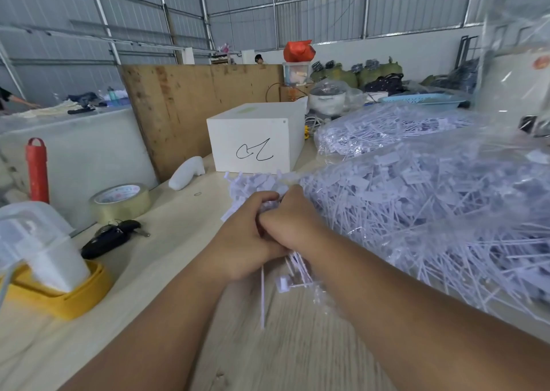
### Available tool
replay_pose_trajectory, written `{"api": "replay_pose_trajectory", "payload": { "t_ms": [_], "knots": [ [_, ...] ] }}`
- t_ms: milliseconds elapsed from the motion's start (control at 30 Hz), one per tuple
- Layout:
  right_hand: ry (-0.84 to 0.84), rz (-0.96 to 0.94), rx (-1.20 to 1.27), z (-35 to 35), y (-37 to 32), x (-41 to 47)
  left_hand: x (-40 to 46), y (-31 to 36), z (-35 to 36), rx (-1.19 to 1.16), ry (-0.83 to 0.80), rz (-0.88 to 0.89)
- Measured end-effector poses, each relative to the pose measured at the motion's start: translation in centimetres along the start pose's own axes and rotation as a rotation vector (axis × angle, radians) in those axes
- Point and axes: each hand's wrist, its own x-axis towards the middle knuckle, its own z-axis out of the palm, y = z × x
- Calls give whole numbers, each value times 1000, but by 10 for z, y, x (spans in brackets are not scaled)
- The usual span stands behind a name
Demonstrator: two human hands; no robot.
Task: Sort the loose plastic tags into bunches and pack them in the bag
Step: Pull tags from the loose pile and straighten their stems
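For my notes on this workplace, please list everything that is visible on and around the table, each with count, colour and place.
bunch of tags: one, white, table centre, held by both hands
bags of tags: two, clear, right
box: one, white, behind the bunch
tape roll: one, clear-brown, left
keys: one set, black, left
yellow tray: one, near left
red cylinder: one, far left
table: one, pale wood
left hand: grips bunch
right hand: grips bunch
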Motion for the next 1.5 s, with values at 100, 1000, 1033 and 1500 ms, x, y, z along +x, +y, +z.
{"api": "replay_pose_trajectory", "payload": {
  "t_ms": [100, 1000, 1033, 1500],
  "knots": [
    [-26, 24, 76, -4, -2, 3, 0, 2, 2, -157, -18, 9],
    [-47, 55, 202, -1, 6, 15, 4, -6, -25, -21, 170, -272],
    [-52, 60, 207, -2, 5, 15, 5, -7, -26, -50, 174, -296],
    [-315, 157, 282, -10, -3, -5, 4, -5, -27, -172, 213, -394]
  ]
}}
